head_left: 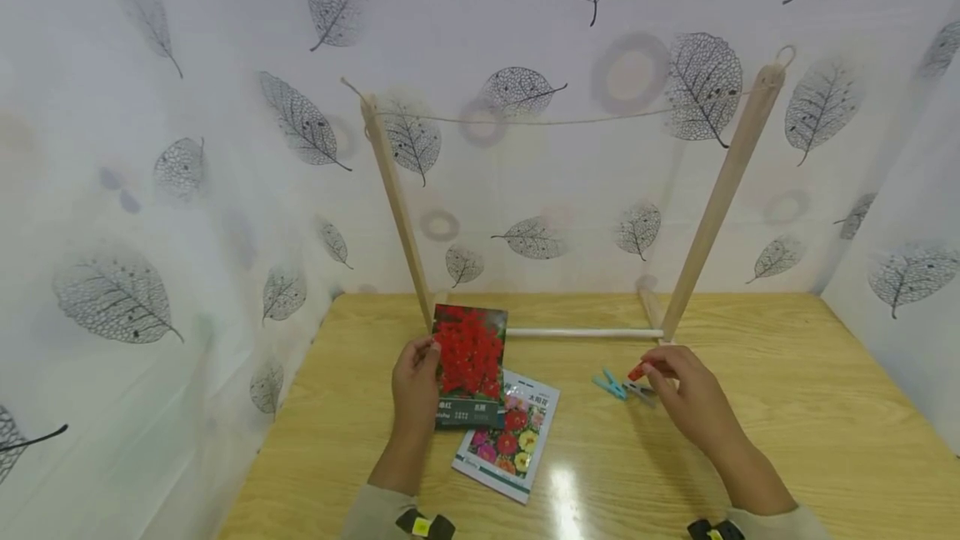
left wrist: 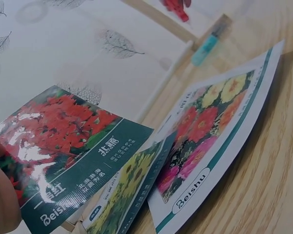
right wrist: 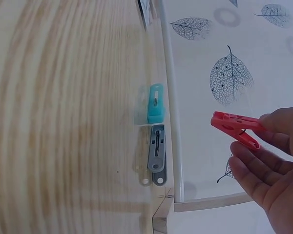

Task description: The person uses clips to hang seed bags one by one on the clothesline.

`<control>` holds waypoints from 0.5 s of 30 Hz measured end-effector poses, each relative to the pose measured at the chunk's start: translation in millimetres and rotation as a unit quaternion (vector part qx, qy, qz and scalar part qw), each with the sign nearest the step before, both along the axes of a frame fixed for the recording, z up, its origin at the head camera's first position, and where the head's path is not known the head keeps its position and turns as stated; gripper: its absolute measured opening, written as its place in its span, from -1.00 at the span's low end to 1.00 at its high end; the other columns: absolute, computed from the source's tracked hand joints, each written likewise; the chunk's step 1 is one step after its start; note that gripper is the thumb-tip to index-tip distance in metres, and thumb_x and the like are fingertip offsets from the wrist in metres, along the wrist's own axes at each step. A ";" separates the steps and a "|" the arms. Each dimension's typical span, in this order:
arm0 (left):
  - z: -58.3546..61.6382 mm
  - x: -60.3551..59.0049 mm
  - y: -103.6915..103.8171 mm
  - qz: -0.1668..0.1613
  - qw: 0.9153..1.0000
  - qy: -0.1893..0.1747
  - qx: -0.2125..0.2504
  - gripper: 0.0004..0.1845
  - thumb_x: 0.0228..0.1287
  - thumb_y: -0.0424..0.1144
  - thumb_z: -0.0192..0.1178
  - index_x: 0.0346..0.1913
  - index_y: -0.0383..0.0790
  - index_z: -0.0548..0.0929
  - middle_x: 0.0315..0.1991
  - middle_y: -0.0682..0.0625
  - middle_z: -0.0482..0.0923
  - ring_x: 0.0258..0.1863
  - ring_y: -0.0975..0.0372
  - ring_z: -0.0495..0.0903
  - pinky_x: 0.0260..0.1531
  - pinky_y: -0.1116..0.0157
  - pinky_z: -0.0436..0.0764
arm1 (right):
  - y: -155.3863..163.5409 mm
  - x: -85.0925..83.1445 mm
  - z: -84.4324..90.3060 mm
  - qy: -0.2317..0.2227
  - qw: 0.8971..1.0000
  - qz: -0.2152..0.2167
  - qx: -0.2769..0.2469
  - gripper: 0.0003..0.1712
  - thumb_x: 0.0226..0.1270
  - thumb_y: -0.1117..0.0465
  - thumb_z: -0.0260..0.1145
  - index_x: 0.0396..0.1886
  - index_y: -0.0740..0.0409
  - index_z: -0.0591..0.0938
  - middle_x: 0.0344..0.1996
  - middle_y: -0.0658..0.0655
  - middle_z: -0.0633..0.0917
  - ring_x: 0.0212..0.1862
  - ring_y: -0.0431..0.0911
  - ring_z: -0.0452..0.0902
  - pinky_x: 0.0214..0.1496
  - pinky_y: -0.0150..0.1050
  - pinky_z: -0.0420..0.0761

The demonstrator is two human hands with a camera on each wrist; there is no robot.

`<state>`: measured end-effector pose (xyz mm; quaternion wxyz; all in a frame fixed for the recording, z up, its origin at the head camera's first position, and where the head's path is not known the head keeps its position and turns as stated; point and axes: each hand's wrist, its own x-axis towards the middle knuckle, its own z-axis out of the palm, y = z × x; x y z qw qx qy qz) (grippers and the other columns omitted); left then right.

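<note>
Surface: wood-grain desk (head_left: 750, 440), leaf-print sheeting behind | left hand (head_left: 415, 386) fingers grip red-flower seed packet (head_left: 470, 365), frame centre | right hand (head_left: 686, 394) fingers pinch red clothespin (head_left: 637, 372), centre-right, above desk.

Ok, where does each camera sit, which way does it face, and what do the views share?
Head: worn high, facing forward and down at the table and rack; shows left hand and right hand.
Left wrist: low by the left hand, looking across the red packet.
Right wrist: by the right hand, facing the red peg.
All three show the red peg and blue peg.
</note>
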<state>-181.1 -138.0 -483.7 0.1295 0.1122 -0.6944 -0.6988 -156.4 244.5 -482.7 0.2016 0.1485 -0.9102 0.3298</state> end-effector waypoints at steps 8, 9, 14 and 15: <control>4.0 -0.4 -4.1 0.010 1.000 0.003 0.014 -0.76 0.50 -0.21 0.14 0.05 -0.30 0.61 -0.23 0.00 0.57 -0.36 0.30 0.48 -0.45 0.43 0.48 | -2.7 1.3 5.0 0.036 0.999 0.011 -0.002 -0.79 0.31 0.43 0.36 -0.08 0.22 0.67 -0.16 0.07 0.68 -0.12 -0.32 0.57 -0.16 -0.45 0.64; 4.8 -0.4 -4.3 0.010 1.000 0.004 0.018 -0.76 0.49 -0.22 0.14 0.04 -0.31 0.61 -0.24 0.01 0.57 -0.37 0.30 0.47 -0.47 0.43 0.48 | -2.5 1.3 5.7 0.039 0.999 0.011 -0.001 -0.79 0.31 0.43 0.36 -0.08 0.22 0.67 -0.16 0.08 0.68 -0.12 -0.32 0.57 -0.16 -0.45 0.64; 8.0 -3.4 -5.3 -0.001 0.999 0.006 0.039 -0.76 0.50 -0.20 0.14 0.04 -0.29 0.60 -0.22 0.01 0.56 -0.33 0.29 0.50 -0.42 0.42 0.52 | -0.8 -0.3 8.6 0.049 0.999 0.010 0.016 -0.79 0.32 0.42 0.36 -0.07 0.20 0.67 -0.14 0.07 0.69 -0.09 -0.28 0.57 -0.16 -0.30 0.68; 9.1 -4.1 -5.6 -0.005 0.999 0.007 0.041 -0.76 0.50 -0.20 0.13 0.05 -0.28 0.59 -0.21 0.01 0.56 -0.31 0.28 0.51 -0.39 0.42 0.54 | -0.3 -0.8 9.3 0.052 0.998 0.009 0.019 -0.79 0.33 0.41 0.36 -0.07 0.17 0.67 -0.14 0.06 0.69 -0.08 -0.28 0.56 -0.16 -0.26 0.68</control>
